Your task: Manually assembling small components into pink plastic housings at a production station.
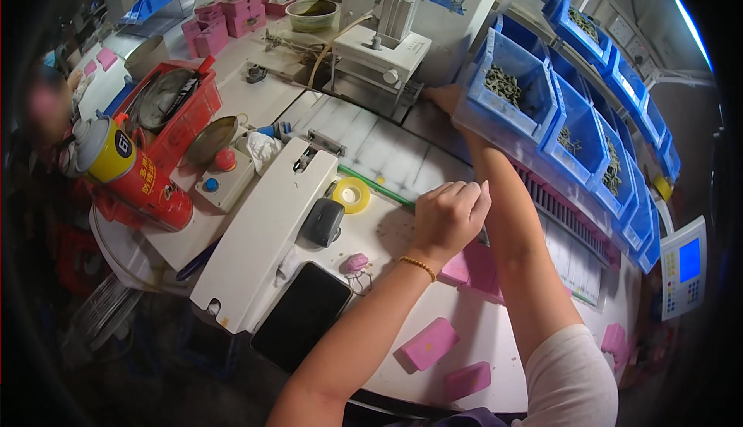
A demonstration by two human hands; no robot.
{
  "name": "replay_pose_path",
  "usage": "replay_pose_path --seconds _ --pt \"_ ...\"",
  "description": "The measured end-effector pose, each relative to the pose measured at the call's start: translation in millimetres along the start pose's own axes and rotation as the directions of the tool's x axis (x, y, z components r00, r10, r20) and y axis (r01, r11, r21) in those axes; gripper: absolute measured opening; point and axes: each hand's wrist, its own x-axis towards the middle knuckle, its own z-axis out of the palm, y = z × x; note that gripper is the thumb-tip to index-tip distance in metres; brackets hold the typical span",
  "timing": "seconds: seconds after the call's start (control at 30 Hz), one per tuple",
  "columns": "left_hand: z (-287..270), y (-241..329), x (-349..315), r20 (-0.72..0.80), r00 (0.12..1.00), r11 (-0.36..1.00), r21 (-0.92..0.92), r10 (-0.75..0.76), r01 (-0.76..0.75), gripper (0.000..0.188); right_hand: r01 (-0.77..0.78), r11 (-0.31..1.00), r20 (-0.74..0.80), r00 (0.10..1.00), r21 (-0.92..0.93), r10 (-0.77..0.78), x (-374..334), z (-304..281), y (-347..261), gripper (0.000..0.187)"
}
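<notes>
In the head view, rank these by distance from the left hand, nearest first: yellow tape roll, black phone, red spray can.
From the left hand:
1. Yellow tape roll, just to its left on the white bench.
2. Black phone, lower left, near the bench's front edge.
3. Red spray can, far left, lying on its side.

I see a white workbench (495, 334) carrying everything here. I take the yellow tape roll (352, 195) lying flat on it as my landmark. Just left of the roll sits a dark grey box (322, 222), and below that a black phone (302, 315) lies face up. Right of the roll a green rod (375, 185) runs across the bench. Well below and to the right of the roll lie pink blocks (427, 343). Far left of the roll stands a red spray can (131, 171).
</notes>
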Motion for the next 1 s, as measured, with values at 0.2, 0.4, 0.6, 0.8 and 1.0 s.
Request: replay_pose_path --seconds 0.2,0.4,0.6,0.8,1.0 --pt "-0.2 -1.5 0.1 -0.008 1.0 1.0 0.011 0.006 -0.006 0.038 -0.001 1.0 -0.023 1.0 -0.012 0.001 3.7 5.5 1.1 0.056" --pt "-1.8 -3.4 1.0 -0.009 1.0 1.0 0.015 -0.017 0.017 0.038 0.005 1.0 -0.046 0.999 -0.02 -0.006 7.2 11.5 0.5 0.057" --pt "0.1 -3.4 -0.9 0.011 0.999 0.999 0.008 -0.035 0.035 0.038 0.02 0.999 -0.077 0.997 -0.036 -0.023 11.6 19.0 1.3 0.057" --pt "0.3 -4.1 -0.7 -0.003 0.999 0.999 0.01 -0.038 0.038 0.037 0.047 0.997 -0.115 0.992 -0.058 -0.053 13.0 26.3 8.9 0.057" --pt "0.5 -4.6 -1.5 0.002 0.999 0.999 0.01 -0.043 0.043 0.037 0.11 0.99 -0.186 0.975 -0.089 -0.125 15.6 33.0 18.6 0.057"
